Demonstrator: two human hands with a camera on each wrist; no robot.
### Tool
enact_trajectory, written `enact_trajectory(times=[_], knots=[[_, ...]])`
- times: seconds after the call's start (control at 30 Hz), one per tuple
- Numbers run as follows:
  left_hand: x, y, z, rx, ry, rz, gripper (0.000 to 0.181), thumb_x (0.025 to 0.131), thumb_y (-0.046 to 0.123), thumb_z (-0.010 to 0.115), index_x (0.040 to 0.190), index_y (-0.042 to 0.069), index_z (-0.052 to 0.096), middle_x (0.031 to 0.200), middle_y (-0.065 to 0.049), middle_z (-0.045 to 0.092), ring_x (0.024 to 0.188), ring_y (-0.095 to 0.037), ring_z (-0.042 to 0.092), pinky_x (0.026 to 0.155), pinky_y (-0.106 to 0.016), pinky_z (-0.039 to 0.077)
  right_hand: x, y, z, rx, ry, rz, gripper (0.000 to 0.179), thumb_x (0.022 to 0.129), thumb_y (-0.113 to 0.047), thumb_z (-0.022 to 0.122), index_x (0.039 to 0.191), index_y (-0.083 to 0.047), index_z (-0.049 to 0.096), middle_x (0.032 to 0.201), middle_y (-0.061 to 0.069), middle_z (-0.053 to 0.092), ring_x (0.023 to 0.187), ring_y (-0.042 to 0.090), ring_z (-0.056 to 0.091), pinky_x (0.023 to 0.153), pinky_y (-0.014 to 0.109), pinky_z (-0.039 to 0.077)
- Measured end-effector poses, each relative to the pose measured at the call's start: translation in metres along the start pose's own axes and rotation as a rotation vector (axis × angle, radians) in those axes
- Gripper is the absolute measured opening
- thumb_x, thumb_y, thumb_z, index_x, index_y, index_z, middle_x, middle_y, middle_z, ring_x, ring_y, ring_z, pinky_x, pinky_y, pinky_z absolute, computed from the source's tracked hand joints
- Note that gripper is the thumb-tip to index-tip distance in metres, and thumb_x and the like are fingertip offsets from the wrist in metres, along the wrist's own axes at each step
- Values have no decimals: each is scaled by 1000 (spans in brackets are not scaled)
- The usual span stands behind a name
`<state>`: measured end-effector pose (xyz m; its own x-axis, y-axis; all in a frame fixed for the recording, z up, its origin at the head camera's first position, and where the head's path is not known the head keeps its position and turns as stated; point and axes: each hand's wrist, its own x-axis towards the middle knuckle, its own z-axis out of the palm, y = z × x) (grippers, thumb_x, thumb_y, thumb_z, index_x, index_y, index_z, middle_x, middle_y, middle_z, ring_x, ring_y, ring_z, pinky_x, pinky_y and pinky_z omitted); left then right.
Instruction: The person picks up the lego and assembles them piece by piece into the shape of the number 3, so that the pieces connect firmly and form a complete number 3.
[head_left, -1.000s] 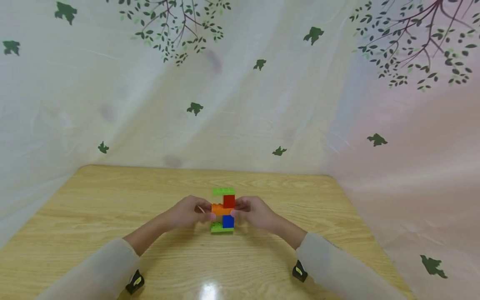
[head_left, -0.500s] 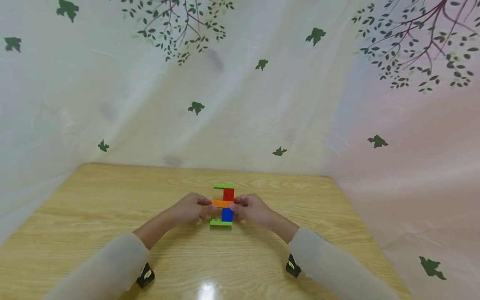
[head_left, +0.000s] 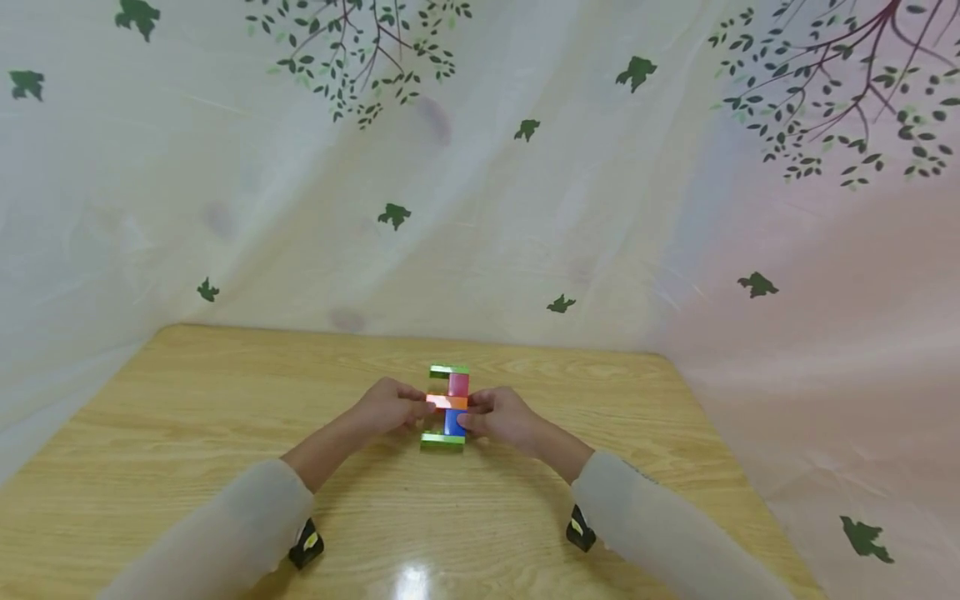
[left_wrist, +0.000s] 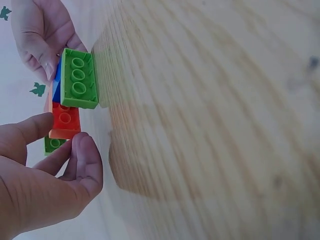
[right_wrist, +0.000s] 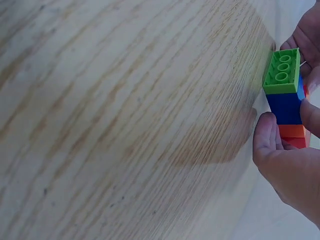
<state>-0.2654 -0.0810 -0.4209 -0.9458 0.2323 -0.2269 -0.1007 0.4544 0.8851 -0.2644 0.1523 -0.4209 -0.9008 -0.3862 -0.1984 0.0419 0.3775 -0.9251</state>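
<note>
A stack of toy building bricks is held between both hands at the middle of the head view. From the top it has a green brick [head_left: 449, 368], a red brick [head_left: 458, 384], an orange brick [head_left: 442, 402], a blue brick [head_left: 454, 422] and a bottom green brick [head_left: 442, 439]. My left hand [head_left: 392, 407] pinches the orange brick's left end between thumb and fingers. On the other side my right hand [head_left: 501, 417] grips the stack, its thumb on the blue brick. Both wrist views show the hollow underside of the bottom green brick [left_wrist: 79, 80], [right_wrist: 283, 70].
The stack is over a light wooden table [head_left: 360, 517], nearer its far edge. Behind it hangs a pale curtain [head_left: 465, 258] printed with leaves and branches. Dark devices [head_left: 307, 546] are strapped at both sleeve cuffs.
Both hands have moved the stack slightly up in the head view. It has tilted back, so the studs seen before are hidden and its front faces now shine. Both hands keep their hold.
</note>
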Motion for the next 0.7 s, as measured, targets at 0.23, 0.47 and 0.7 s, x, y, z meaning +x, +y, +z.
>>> enact_trajectory(times=[0.23,0.47,0.7], knots=[[1,2,5,-22,20,-18,37,95,22,74,123,-2,71,102,-8,72,85,-20,66,77,-33,57,-1,1,0,50,1,53,41,98,-7,69,132,13,57,113,15,70,103,21,69,91,36,56],[0,3,9,-84,26,-52,26,95,16,73,112,-3,75,98,-9,74,84,-19,68,76,-31,56,-3,-2,4,72,36,78,40,98,-6,69,130,14,58,115,17,69,103,21,69,91,35,56],[-2,4,8,-62,37,-62,20,93,13,76,105,-4,76,99,-8,70,80,-20,61,71,-28,53,-1,0,5,82,44,78,36,98,-4,68,129,13,61,114,18,70,101,21,70,91,35,56]])
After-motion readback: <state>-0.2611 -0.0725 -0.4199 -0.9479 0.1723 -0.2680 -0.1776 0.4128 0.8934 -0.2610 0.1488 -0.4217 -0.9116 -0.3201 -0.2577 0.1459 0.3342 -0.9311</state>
